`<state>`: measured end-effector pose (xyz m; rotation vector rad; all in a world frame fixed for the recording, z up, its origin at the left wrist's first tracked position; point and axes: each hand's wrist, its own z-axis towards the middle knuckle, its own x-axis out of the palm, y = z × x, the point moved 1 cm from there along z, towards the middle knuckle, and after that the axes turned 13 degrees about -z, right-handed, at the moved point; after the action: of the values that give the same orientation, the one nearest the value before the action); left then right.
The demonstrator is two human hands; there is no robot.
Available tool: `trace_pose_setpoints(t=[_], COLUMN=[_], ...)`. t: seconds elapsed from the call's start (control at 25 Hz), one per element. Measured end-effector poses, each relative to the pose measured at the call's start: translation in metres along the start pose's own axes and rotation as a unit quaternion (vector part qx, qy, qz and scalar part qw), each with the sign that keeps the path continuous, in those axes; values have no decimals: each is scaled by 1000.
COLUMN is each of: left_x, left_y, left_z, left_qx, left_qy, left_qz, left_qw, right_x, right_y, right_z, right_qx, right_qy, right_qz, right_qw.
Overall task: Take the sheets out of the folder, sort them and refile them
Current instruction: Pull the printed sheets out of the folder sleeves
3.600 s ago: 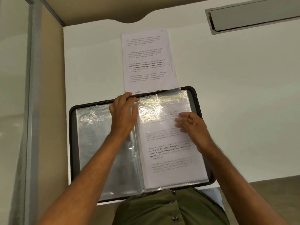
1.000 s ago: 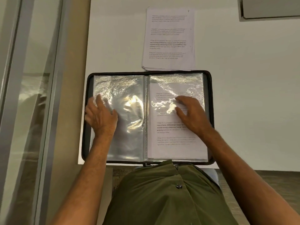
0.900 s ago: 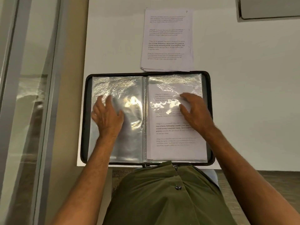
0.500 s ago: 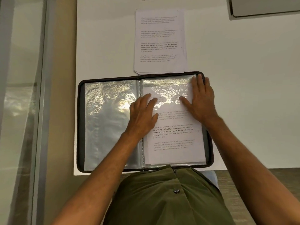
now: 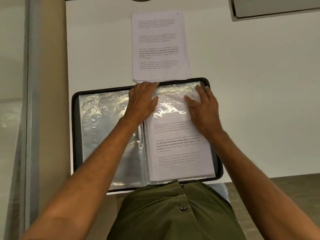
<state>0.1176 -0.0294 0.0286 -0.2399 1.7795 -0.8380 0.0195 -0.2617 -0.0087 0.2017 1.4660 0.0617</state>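
Observation:
A black-rimmed folder (image 5: pixel 74 135) with clear sleeves lies open on the white table. Its left page (image 5: pixel 103 129) holds empty sleeves. The right sleeve (image 5: pixel 178 146) has a printed sheet inside. My left hand (image 5: pixel 142 101) lies across the spine at the top of the right sleeve, fingertips bent at its upper edge and thumb spread on the plastic. My right hand (image 5: pixel 203 110) rests flat on the sleeve's top right corner, fingers straight. A stack of printed sheets (image 5: pixel 160 47) lies just beyond the folder, its near edge touching the folder's rim.
The white table (image 5: pixel 259 101) runs far to the right of the folder. A grey recessed panel (image 5: pixel 277 6) sits at the table's far right. A glass partition and beige wall (image 5: pixel 46 101) border the table's left edge. The folder's near edge overhangs my lap.
My left hand left the empty left page, crossed the spine and slid up to the right sleeve's top edge. My right hand moved up to the sleeve's top right corner.

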Motion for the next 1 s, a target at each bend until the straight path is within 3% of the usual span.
trace_pose_setpoints(t=[0.2, 0.44, 0.68, 1.0], left_x=[-6, -23, -34, -27], left_y=[6, 8, 9, -5], left_z=[13, 15, 27, 41], left_qx=[16, 4, -30, -37], left_qy=[-2, 17, 51, 159], left_qz=[5, -98, -159, -138], left_qw=[1000, 995, 986, 977], right_x=[-17, -45, -52, -61], right_y=[6, 22, 33, 45], right_z=[-6, -12, -14, -13], right_qx=[50, 204, 258, 243], right_qy=[14, 24, 69, 16], right_qz=[114, 358, 390, 420], right_qw=[992, 911, 881, 874])
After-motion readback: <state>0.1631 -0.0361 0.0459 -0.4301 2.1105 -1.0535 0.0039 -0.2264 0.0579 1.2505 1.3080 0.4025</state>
